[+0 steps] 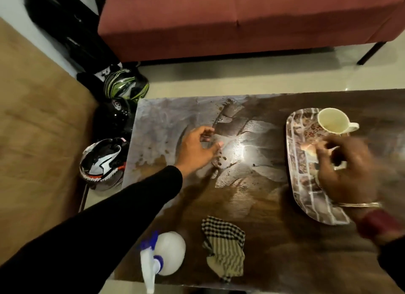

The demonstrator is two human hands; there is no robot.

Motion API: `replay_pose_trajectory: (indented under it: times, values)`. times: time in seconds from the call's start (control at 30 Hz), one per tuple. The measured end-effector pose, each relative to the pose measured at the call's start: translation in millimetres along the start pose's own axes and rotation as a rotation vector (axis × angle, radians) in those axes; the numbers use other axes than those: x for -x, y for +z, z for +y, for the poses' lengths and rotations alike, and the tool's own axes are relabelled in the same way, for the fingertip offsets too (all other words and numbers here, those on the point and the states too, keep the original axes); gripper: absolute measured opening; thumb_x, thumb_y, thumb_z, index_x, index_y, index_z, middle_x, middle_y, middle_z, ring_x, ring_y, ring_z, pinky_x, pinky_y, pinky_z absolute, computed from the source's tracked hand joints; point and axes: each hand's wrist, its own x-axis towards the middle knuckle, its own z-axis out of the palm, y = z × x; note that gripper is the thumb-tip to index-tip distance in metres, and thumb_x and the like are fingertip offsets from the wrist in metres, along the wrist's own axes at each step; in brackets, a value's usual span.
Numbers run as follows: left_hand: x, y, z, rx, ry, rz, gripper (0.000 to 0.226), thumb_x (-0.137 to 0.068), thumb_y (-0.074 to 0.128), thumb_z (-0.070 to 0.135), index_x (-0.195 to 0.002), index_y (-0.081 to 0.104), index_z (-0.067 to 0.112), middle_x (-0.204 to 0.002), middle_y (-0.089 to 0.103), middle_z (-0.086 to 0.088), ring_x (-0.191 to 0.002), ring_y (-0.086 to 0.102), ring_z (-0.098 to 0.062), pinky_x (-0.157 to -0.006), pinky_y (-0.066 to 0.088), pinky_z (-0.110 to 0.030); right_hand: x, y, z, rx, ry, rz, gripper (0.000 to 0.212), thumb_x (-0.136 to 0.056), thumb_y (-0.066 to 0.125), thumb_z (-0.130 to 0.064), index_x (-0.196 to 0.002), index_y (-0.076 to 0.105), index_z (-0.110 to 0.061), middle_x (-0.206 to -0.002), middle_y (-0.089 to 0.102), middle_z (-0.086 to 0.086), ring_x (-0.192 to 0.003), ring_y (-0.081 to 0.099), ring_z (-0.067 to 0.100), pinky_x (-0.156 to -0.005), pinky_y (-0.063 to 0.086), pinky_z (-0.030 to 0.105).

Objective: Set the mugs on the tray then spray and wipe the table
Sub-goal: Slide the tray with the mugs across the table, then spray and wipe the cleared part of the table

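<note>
While the head view looks down on the table (252,206) | left hand (198,150) spread open, empty, over smeared top | right hand (348,171) blurred above tray (295,162), grip unclear | mug (333,120) on tray | spray bottle (164,254) beside cloth (223,245) at near edge

Cream mug (333,121), brick-patterned tray (295,153), black-checked cloth (223,245), white spray bottle (169,252), dusty-red sofa (241,19)
</note>
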Motion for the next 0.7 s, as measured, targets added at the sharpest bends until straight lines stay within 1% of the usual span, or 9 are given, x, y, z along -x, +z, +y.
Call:
replay_pose_trajectory:
  times: [0.1,0.2,0.27,0.4,0.43,0.53,0.57,0.63,0.7]
  values:
    - [11,-17,-24,0.016,-0.053,0.023,0.038,-0.086,0.081,0.037,-0.117,0.064,0.025,-0.112,0.067,0.007,-0.100,0.064,-0.007,-0.084,0.051,-0.012,12,72,-45,-0.054,-0.104,-0.120,0.014,-0.093,0.069,-0.011,-0.102,0.067,0.000,-0.088,0.061,0.011,-0.071,0.051,0.022,-0.069,0.036,0.024]
    - [21,-36,-48,0.063,-0.132,0.050,0.041,-0.086,0.081,0.036,-0.121,0.064,0.021,-0.111,0.066,0.006,-0.100,0.065,-0.012,-0.083,0.053,-0.016,24,130,-68,-0.134,-0.061,-0.213,0.014,-0.093,0.070,-0.015,-0.103,0.066,-0.006,-0.089,0.056,0.002,-0.069,0.047,0.014,-0.066,0.040,0.027]
    - [31,-51,-64,0.078,-0.169,0.081,0.040,-0.086,0.081,0.033,-0.121,0.065,0.021,-0.110,0.067,0.006,-0.096,0.067,-0.010,-0.078,0.052,-0.013,40,162,-81,-0.132,-0.043,-0.295,0.017,-0.092,0.071,-0.016,-0.106,0.066,-0.008,-0.093,0.057,0.000,-0.072,0.046,0.011,-0.066,0.045,0.032]
    - [65,-84,-102,0.180,-0.236,0.024,0.033,-0.088,0.079,0.010,-0.118,0.067,0.021,-0.113,0.070,0.000,-0.094,0.068,-0.014,-0.086,0.058,-0.021,72,195,-110,-0.149,-0.055,-0.466,0.019,-0.093,0.068,-0.018,-0.110,0.064,-0.010,-0.100,0.060,0.006,-0.079,0.055,0.019,-0.068,0.052,0.038]
    - [77,-90,-110,0.194,-0.252,-0.013,0.037,-0.087,0.078,0.003,-0.116,0.068,0.025,-0.113,0.071,0.002,-0.097,0.070,-0.015,-0.087,0.060,-0.024,82,198,-118,-0.137,-0.064,-0.518,0.020,-0.094,0.068,-0.018,-0.111,0.064,-0.010,-0.102,0.060,0.006,-0.081,0.057,0.020,-0.069,0.052,0.037]
    - [117,-99,-122,0.246,-0.298,-0.186,0.061,-0.081,0.061,-0.021,-0.114,0.068,0.030,-0.120,0.069,0.002,-0.113,0.068,-0.023,-0.072,0.054,-0.021,115,194,-133,-0.132,-0.121,-0.666,0.024,-0.096,0.064,-0.024,-0.115,0.063,-0.009,-0.107,0.060,0.006,-0.090,0.058,0.021,-0.077,0.054,0.036]
    - [131,-104,-122,0.241,-0.297,-0.249,0.068,-0.079,0.058,-0.024,-0.118,0.067,0.031,-0.125,0.067,0.001,-0.117,0.066,-0.024,-0.075,0.054,-0.024,127,189,-136,-0.108,-0.144,-0.711,0.028,-0.097,0.061,-0.029,-0.117,0.062,-0.009,-0.110,0.059,0.006,-0.095,0.057,0.021,-0.080,0.054,0.038]
    - [157,-117,-118,0.176,-0.297,-0.418,0.081,-0.074,0.065,-0.020,-0.135,0.057,0.033,-0.135,0.059,0.006,-0.126,0.059,-0.012,-0.095,0.058,-0.030,152,174,-137,-0.003,-0.163,-0.746,0.039,-0.097,0.057,-0.040,-0.125,0.059,-0.013,-0.121,0.057,0.006,-0.107,0.056,0.023,-0.087,0.054,0.041]
    - [183,-129,-116,0.081,-0.289,-0.588,0.104,-0.068,0.079,-0.007,-0.149,0.037,0.042,-0.147,0.047,0.019,-0.138,0.044,0.004,-0.113,0.046,-0.025,181,154,-134,0.103,-0.116,-0.710,0.050,-0.096,0.055,-0.048,-0.133,0.057,-0.015,-0.135,0.054,0.010,-0.122,0.053,0.027,-0.095,0.051,0.047]
